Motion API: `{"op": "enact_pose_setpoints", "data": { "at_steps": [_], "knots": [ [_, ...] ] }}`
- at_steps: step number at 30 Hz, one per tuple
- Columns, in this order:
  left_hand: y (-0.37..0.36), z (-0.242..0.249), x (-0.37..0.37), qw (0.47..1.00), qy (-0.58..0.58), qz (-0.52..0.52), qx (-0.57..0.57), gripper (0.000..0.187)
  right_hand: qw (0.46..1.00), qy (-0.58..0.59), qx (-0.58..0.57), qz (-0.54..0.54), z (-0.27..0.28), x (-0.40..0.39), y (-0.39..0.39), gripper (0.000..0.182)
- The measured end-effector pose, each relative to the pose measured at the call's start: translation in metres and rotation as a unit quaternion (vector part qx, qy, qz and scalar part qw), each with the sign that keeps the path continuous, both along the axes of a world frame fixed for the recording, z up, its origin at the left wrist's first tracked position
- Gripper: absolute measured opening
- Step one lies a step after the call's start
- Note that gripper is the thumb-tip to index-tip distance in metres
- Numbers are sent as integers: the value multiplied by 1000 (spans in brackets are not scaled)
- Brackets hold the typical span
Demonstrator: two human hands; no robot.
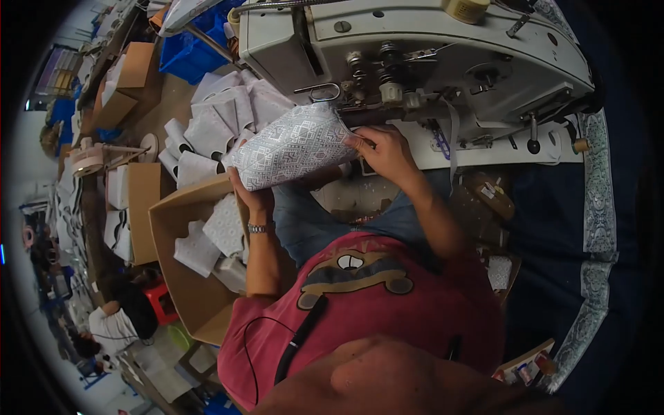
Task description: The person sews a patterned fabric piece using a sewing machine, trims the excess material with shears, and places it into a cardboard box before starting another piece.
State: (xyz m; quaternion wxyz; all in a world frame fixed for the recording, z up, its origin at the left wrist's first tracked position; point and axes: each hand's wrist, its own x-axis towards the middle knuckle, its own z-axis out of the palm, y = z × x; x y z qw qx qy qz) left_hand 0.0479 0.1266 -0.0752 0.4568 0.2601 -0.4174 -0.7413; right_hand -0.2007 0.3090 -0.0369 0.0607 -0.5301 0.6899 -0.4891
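A grey and white patterned fabric piece [294, 144], curved like a tube, is held up in front of the sewing machine [443, 55]. My left hand [250, 194] grips its lower left end, the fingers partly behind the fabric. At the right edge of the piece, my right hand [384, 150] pinches the fabric between thumb and fingers. The upper edge of the piece lies close to the machine's needle area; whether they touch cannot be made out.
Many similar pieces [225, 114] are heaped left of the machine. An open cardboard box [162, 228] holding more pieces stands at my left. Beyond are a blue crate [190, 55], a red stool [161, 302] and another person [121, 321]. Patterned trim [599, 187] hangs at the right.
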Motion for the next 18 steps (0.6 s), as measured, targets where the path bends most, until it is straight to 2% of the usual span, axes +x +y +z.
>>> {"op": "enact_pose_setpoints", "data": {
  "at_steps": [4,6,10,12,13,15,16,18],
  "knots": [
    [4,3,2,998,0,-7,57,83,996,-89,25,18,-2,1,6,27],
    [6,-2,8,996,2,-34,79,91,981,-189,29,10,-6,3,6,30],
    [10,-32,30,995,35,-86,30,98,969,-245,25,4,-1,3,6,30],
    [10,-41,31,998,-47,-40,-18,101,910,-392,129,35,8,-1,8,38],
    [7,-45,30,998,-47,-42,-17,101,910,-392,129,32,4,-5,10,38],
    [1,-41,20,996,-85,21,-32,104,792,-600,23,109,-5,-15,21,43],
    [-1,-39,17,996,-86,18,-31,104,757,-639,-11,133,-10,-18,26,50],
    [-6,-34,16,992,-114,32,-50,103,765,-631,-12,130,-5,-16,32,45]
  ]
}}
